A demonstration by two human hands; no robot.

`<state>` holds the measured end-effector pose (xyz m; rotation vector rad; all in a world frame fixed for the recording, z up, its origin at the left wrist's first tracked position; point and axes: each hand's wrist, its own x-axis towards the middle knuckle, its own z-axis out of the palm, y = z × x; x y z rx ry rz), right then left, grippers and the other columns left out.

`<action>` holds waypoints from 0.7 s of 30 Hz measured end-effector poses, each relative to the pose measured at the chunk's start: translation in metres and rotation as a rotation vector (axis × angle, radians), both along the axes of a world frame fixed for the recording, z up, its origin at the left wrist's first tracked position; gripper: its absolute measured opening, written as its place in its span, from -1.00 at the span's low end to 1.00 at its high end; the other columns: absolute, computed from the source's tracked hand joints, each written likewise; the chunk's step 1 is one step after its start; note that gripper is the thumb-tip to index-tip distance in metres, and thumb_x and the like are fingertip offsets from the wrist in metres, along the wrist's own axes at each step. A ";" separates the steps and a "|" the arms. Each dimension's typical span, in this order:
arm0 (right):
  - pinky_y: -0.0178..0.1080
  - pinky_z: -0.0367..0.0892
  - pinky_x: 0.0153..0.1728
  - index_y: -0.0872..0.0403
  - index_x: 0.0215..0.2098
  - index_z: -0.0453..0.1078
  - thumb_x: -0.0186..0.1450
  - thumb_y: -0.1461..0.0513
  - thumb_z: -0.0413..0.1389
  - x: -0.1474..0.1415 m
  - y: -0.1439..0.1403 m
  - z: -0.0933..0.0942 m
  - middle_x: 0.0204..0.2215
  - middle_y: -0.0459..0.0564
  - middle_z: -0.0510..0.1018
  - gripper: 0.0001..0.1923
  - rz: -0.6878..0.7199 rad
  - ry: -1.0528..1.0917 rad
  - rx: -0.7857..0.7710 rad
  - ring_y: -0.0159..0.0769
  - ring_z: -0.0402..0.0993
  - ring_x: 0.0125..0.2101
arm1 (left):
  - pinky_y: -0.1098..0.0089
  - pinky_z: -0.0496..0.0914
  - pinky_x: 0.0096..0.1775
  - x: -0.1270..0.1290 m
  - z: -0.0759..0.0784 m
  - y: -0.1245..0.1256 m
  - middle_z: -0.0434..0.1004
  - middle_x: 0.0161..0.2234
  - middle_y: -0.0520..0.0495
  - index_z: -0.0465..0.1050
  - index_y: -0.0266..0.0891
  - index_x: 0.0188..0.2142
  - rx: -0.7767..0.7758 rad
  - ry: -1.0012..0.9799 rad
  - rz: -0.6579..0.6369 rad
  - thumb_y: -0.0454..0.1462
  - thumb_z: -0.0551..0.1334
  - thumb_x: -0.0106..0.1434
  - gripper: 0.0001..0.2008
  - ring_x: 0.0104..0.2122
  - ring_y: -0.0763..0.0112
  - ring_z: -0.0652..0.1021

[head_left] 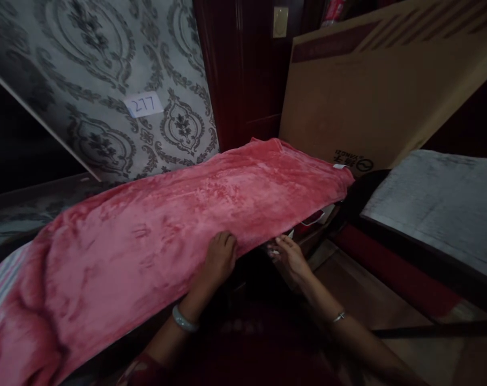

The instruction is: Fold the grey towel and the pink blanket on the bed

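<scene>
Pink plush blanket (pixel 179 214) lies spread lengthwise across the middle of the view, running from lower left to upper right. Nap mottled, darker where brushed. Left end bunched into thick folds, with striped cloth (pixel 4 276) showing beside it. White label (pixel 340 166) at the far right corner. Support beneath mostly covered; cannot tell what it is. Under the right-hand near edge, a dark red item (pixel 313 217), partly hidden.

Left hand (pixel 221 256) on the blanket near its front edge, fingers bent against the pile; cannot tell whether they grasp cloth. Pale bangle (pixel 184 319) on that forearm. Right hand (pixel 290 256) just at the front edge, farther right, thumb and fingers drawn together; a small whitish bit shows by the tips, but cannot tell whether it is held. Thin bracelet (pixel 339 317) on that wrist.

Behind: wall (pixel 118 59) in grey damask pattern, a paper slip (pixel 144 104) on it marked "277". Right of that, dark red glossy panelling (pixel 243 69) with a pale switch plate (pixel 281 22). Large cardboard box (pixel 359 96) leans past the blanket's far end, its lettering upside down.

Far right: grey cloth (pixel 440 203) on a dark-edged support, red material (pixel 396 268) below. Brownish floor (pixel 412 354) lower right. Light dim.
</scene>
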<state>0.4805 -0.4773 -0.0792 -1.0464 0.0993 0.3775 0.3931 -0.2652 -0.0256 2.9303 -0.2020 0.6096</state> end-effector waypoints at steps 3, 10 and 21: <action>-0.31 0.42 -0.42 0.00 -0.33 0.40 -0.16 0.05 0.51 -0.011 0.010 0.008 -0.37 -0.15 0.59 -0.47 0.090 0.083 0.129 -0.29 0.57 -0.37 | 0.00 0.28 0.14 -0.017 -0.007 -0.003 0.41 0.11 -0.30 0.40 -0.27 0.05 0.054 -0.009 -0.015 -0.28 0.25 0.29 -0.67 0.14 0.01 0.37; -0.35 0.38 -0.53 0.03 -0.46 0.41 -0.15 0.06 0.51 -0.014 0.026 0.025 -0.52 -0.12 0.58 -0.55 0.162 0.127 0.134 -0.34 0.52 -0.52 | -0.01 0.32 0.12 -0.034 -0.013 0.003 0.44 0.13 -0.32 0.42 -0.28 0.06 0.142 0.023 0.066 -0.47 0.16 0.22 -0.59 0.11 0.01 0.42; -0.35 0.37 -0.62 0.03 -0.50 0.33 -0.23 0.19 0.42 -0.020 0.024 -0.001 -0.67 -0.18 0.48 -0.59 0.100 0.309 0.068 -0.36 0.45 -0.65 | 0.18 0.41 -0.03 -0.064 -0.030 0.005 0.51 -0.10 -0.16 0.43 -0.26 -0.02 0.084 -0.044 0.055 -0.57 0.11 0.19 -0.59 -0.11 0.19 0.46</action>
